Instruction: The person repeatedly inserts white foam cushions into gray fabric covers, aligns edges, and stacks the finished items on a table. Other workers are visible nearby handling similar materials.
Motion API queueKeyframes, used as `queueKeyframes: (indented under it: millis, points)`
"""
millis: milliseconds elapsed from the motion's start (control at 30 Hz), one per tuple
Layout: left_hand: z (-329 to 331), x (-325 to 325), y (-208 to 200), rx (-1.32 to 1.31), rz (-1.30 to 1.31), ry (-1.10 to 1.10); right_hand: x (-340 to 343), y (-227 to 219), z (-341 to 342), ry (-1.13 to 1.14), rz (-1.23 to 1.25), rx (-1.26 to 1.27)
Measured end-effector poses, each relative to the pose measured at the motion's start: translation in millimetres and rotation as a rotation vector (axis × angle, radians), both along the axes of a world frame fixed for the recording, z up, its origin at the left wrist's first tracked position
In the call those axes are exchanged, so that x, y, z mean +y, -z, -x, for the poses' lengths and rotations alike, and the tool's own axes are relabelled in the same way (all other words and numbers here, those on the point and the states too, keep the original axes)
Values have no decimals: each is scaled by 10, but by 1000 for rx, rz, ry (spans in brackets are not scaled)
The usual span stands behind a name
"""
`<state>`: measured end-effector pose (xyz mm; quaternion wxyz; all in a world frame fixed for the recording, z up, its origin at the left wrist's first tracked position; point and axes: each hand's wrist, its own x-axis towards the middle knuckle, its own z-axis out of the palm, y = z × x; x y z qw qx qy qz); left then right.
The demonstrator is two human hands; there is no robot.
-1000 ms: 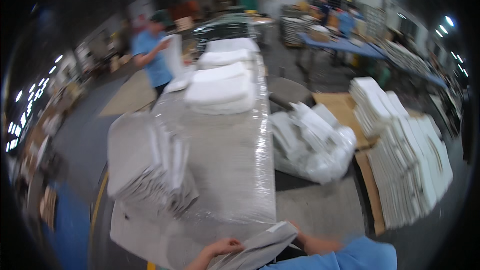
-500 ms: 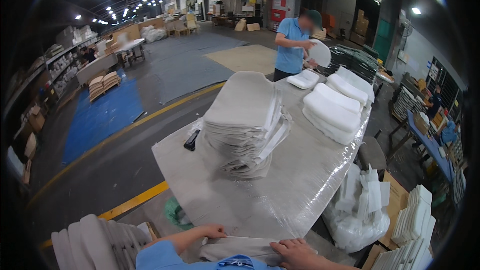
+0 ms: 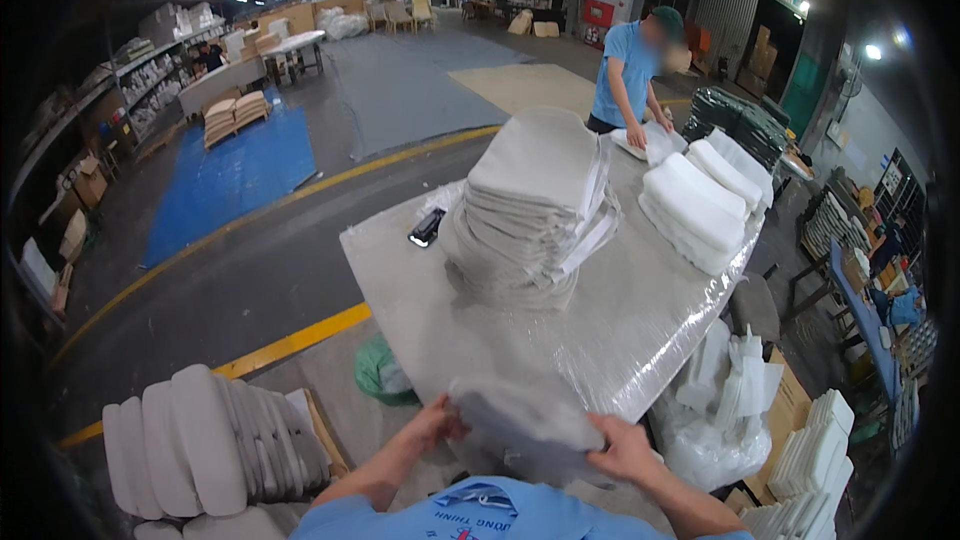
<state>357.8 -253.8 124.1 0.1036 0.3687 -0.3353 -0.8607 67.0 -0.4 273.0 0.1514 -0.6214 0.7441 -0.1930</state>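
Note:
Between my two hands, over the near end of the plastic-wrapped table [image 3: 420, 330], is a grey cushion [image 3: 525, 415], smeared by motion. My left hand [image 3: 440, 422] grips its left end, fingers curled in. At the other end my right hand [image 3: 622, 448] holds it with the thumb on top. Beyond it stands a tall, slightly leaning stack of grey cushion covers [image 3: 525, 165], with loose edges sticking out on its right side. A black handheld device [image 3: 427, 228] lies left of that stack.
Grey cushions [image 3: 210, 440] stand in a row at lower left. A green bag [image 3: 383, 370] sits by the table corner. White pads [image 3: 695, 210] are piled at the far right, near a co-worker [image 3: 630, 75] handling a white piece. Plastic bags [image 3: 720, 430] and stacked white pads [image 3: 815, 470] flank the right side.
The grey piece has come up from the near table edge, held at both ends, with more of its face showing. My view has shifted. The co-worker has lowered a white piece to the table.

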Motion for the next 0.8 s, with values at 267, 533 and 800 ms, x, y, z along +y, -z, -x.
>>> queueKeyframes:
  millis: [267, 533, 800]
  points:
    - [1424, 65, -1166, 293, 509, -28, 96, -455, 148, 501, 708, -1082]
    - [2553, -318, -1340, 417, 575, 199, -124, -227, -248, 454, 870, -1223]
    - [2315, -67, -420, -12, 442, 1281, 581, 421, -865, 489, 245, -1570]
